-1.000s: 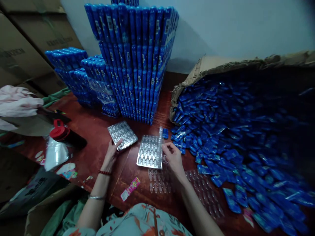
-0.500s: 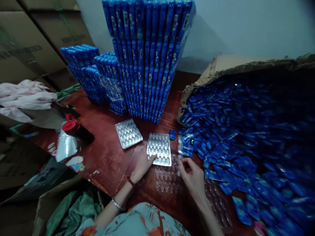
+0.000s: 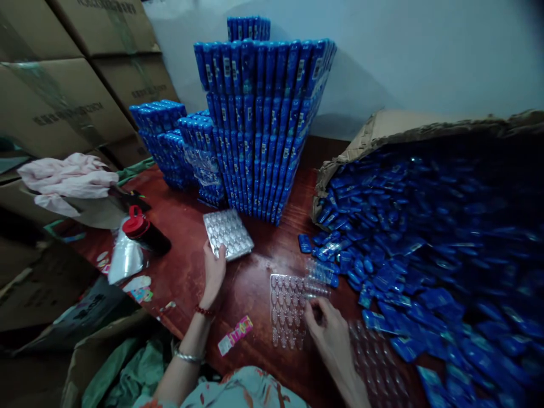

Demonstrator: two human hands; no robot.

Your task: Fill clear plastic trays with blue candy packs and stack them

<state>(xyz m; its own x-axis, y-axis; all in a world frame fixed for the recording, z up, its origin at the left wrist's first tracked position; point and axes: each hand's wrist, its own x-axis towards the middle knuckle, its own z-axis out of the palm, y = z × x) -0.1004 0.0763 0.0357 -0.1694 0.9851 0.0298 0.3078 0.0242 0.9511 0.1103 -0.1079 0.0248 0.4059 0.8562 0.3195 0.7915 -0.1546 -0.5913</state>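
My left hand [image 3: 215, 272] grips the near edge of a silver blister tray [image 3: 229, 233], which lies on the stack left of centre. Its thumb is on top. My right hand [image 3: 325, 320] is closed at the fingertips on the edge of a clear plastic sheet [image 3: 319, 275] with moulded pockets. Below and left of that sheet, a second clear blister sheet [image 3: 287, 309] lies flat on the red table. A third clear sheet [image 3: 378, 362] rests partly beneath my right forearm.
Tall stacks of blue packs [image 3: 255, 136] stand at the back. A torn carton [image 3: 365, 136] spills blue packs [image 3: 382, 249] across the right side. A red-lidded bottle [image 3: 147, 233], a plastic bag [image 3: 125, 255] and a pink card [image 3: 235, 335] are on the left.
My left hand has moved left with the silver tray, which now sits on the other one. The clear sheet beneath is uncovered, and a pink card shows. The camera view has shifted.
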